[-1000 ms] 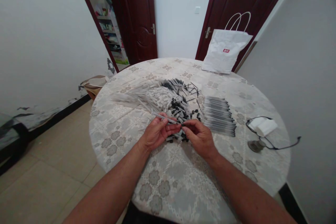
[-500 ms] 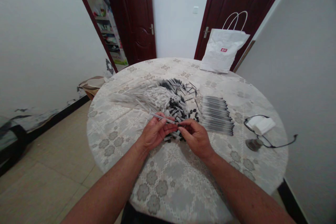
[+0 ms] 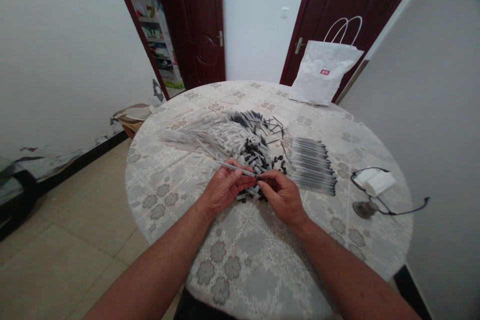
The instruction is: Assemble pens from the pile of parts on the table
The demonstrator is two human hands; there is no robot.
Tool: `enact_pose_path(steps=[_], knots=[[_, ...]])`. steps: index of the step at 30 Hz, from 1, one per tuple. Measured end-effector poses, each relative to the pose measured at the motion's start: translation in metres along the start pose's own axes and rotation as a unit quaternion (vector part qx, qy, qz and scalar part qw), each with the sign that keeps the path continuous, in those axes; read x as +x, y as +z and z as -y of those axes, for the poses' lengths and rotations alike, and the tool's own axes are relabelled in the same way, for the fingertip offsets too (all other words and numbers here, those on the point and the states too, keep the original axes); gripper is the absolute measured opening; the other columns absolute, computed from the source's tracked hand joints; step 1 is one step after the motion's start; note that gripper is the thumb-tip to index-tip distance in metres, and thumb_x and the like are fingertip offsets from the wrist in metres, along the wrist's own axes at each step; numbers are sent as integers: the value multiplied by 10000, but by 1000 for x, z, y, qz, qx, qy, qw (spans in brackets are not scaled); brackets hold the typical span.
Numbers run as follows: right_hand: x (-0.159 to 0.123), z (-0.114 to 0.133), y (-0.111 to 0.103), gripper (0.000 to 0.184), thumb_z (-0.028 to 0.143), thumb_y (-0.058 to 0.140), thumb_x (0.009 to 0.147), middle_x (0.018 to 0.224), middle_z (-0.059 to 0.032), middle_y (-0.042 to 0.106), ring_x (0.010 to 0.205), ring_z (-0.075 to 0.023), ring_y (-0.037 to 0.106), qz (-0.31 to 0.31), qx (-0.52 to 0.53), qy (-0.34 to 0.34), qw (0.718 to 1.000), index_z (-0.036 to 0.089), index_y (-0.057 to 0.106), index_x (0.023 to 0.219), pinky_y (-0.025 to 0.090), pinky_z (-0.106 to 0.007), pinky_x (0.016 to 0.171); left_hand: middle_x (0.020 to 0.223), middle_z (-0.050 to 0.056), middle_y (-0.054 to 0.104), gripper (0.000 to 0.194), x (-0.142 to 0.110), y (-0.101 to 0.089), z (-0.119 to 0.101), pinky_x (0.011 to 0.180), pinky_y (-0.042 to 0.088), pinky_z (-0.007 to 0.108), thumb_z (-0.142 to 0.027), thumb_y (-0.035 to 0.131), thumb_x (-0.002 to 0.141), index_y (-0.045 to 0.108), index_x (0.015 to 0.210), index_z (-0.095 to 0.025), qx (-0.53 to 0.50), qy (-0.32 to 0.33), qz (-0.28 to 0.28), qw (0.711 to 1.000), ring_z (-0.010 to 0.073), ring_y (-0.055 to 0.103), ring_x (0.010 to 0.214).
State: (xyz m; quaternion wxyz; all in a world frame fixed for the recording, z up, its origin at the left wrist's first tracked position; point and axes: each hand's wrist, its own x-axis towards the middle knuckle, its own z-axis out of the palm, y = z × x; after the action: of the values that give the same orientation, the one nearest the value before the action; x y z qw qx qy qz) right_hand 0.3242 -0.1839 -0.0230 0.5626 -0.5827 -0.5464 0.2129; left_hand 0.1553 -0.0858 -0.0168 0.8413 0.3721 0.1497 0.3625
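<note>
My left hand [image 3: 224, 191] is closed on a thin, translucent pen barrel [image 3: 229, 165], which slants down toward my right fingers. At the barrel's near end, the thumb and index finger of my right hand [image 3: 284, 200] pinch a small dark piece, too small to name for certain. The fingertips of both hands meet there. Behind and below them lies a heap of small grey and black pen parts [image 3: 256, 152]. Long clear tubes [image 3: 187, 136] fan out to the left of the heap. A row of pens with dark tips [image 3: 313, 166] lies right of my hands.
A patterned cloth covers the round table [image 3: 165, 200]. Thin black sticks [image 3: 275, 127] lie scattered behind the heap. At right are eyeglasses [image 3: 407, 211], folded white tissue [image 3: 378, 182] and a dark round object [image 3: 363, 209]. A white paper bag [image 3: 318, 77] stands at the back.
The camera view has shifted slightly, so the scene sits a little further right. Both hands keep nearly the same grip and place around the barrel.
</note>
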Motion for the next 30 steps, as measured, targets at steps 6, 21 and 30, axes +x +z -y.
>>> enact_pose_path(steps=[6,21,30], knots=[[1,-2,-1,119,291,676,925,933,-25,688,800,-160,638,-3,-7,-12,1000,214,709,1009,496,-270,716,1062,79,778,316,0,0,0,928,587,427,-234,777,876,484,990,-205,10,-7,0,1000,231,781,915],[5,2,-9,222,366,580,1003,772,2,611,704,-149,558,14,-92,-41,995,207,661,871,422,-272,673,1072,80,776,321,-3,0,3,958,586,440,-275,815,848,525,942,-175,76,2,-12,997,228,778,934],[1,9,-7,191,328,593,958,845,5,635,687,-139,574,24,-68,-41,997,199,607,1098,441,-260,677,1004,57,786,326,-2,3,1,898,617,397,-256,850,803,549,897,-174,82,12,-33,996,216,775,912]])
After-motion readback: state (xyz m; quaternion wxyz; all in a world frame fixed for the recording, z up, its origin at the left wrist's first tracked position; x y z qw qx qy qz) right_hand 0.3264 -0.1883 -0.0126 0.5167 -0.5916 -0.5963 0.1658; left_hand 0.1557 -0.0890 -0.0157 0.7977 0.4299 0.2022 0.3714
